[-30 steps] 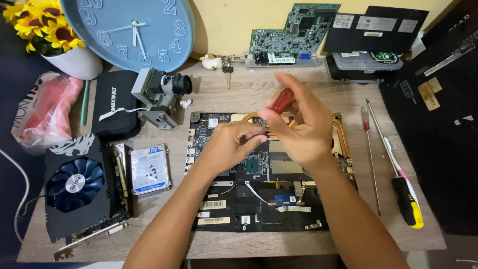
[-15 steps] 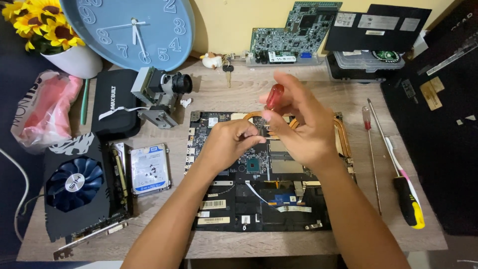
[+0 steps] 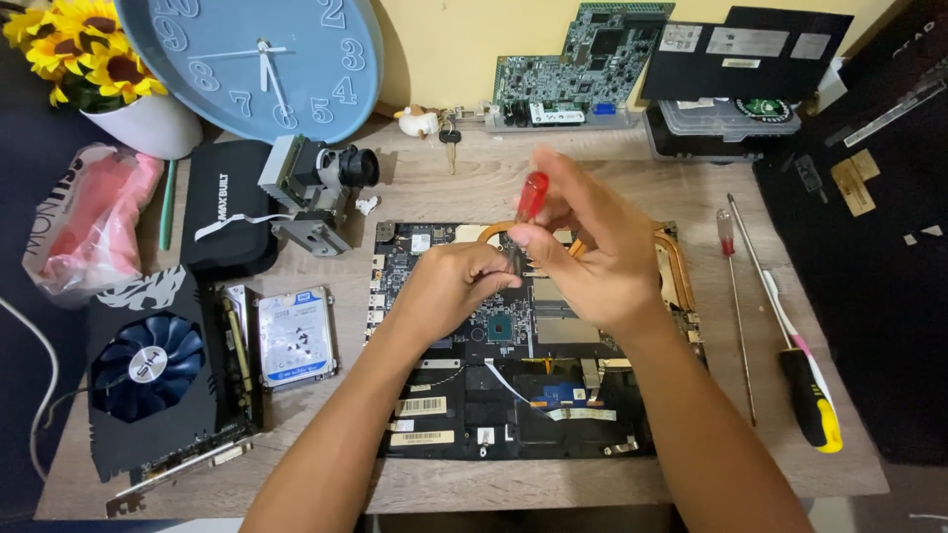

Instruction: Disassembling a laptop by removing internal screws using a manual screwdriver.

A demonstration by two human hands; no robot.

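An opened laptop base [image 3: 464, 395] with its dark circuit board, copper heat pipes [image 3: 676, 266] and ribbon cables lies flat on the wooden table. My right hand [image 3: 592, 257] grips a small screwdriver with a red handle [image 3: 532, 194], held upright over the upper middle of the board. My left hand [image 3: 449, 286] is curled beside it, fingertips pinching the screwdriver's shaft just above the board. The tip and the spot it touches are hidden by my fingers.
A graphics card [image 3: 148, 370] and a hard drive [image 3: 294, 336] lie at the left. Two long screwdrivers [image 3: 736, 296] and a yellow-black one [image 3: 810, 395] lie at the right. A round blue clock [image 3: 257, 59], a green circuit board [image 3: 583, 59], a small metal camera part [image 3: 316, 192] and a black pouch [image 3: 229, 207] sit behind.
The red handle has risen and tilted more upright, and my right hand has shifted slightly left over the board. My left hand stays at the shaft.
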